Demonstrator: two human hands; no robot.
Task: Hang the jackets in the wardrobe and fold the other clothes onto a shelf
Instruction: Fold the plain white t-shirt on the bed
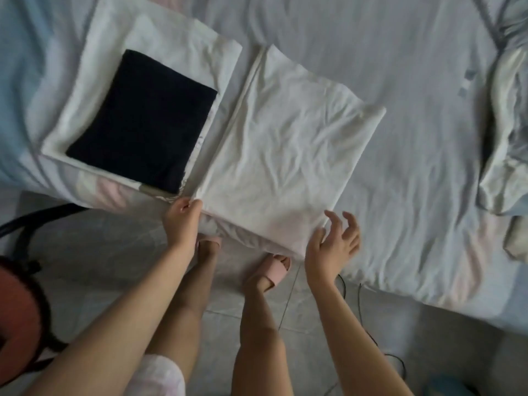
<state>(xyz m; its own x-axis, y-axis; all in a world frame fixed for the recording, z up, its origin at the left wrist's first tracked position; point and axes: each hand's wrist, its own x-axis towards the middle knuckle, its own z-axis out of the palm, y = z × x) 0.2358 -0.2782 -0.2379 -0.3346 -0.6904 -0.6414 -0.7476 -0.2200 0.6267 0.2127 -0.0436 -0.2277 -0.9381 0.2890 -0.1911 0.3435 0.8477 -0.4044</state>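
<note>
Left hand [183, 221] pinches the near corner of the folded white cloth [285, 144] on the bed [414, 81], right hand [334, 244] spread wide at its edge, folded navy piece [143, 121] just beside.

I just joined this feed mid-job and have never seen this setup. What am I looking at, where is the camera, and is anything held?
There is no machine: these are a person's two bare hands, filmed by one head-worn camera looking down at a bed. The left hand pinches a near corner of a folded white garment. The right hand is open by the other near corner, holding nothing. To the left, a folded dark garment lies on a white folded piece.
</note>
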